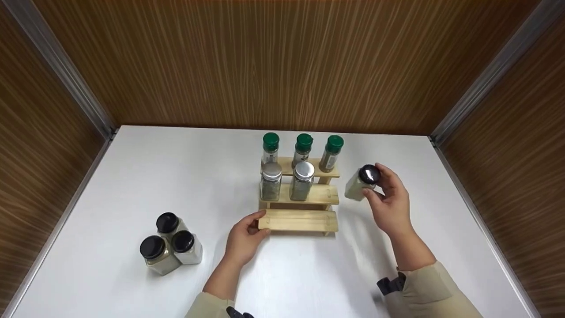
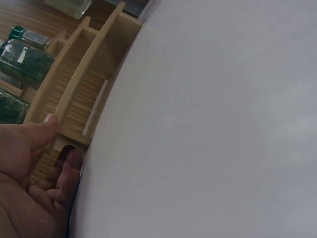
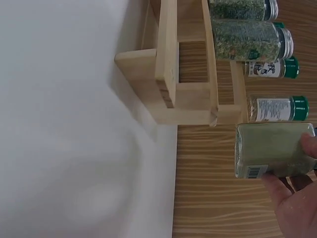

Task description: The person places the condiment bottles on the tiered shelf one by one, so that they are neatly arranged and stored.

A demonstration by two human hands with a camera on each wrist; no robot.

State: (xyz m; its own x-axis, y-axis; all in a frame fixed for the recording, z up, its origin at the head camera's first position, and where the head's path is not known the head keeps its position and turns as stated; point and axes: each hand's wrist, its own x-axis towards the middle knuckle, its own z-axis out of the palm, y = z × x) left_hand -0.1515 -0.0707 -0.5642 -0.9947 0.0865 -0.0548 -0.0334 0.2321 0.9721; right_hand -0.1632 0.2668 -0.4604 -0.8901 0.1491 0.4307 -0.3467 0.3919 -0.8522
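My right hand (image 1: 390, 203) holds a square spice jar (image 1: 356, 185) by its upper part, just right of a three-step wooden spice rack (image 1: 300, 221). The jar has a black lid and pale greenish powder, and it leans a little; a barcode label shows low on it in the right wrist view. My left hand (image 1: 245, 238) grips the left end of the rack's lowest step, thumb at the front edge. Two silver-lidded jars (image 1: 302, 181) of dried green herbs stand on the middle step. Behind them, three green-capped bottles (image 1: 329, 154) line the top step.
Three black-lidded square jars (image 1: 163, 258) stand close together on the white table (image 1: 110, 198) at the left. Wood-grain panels (image 1: 273, 66) wall in the back and both sides, with metal strips in the corners.
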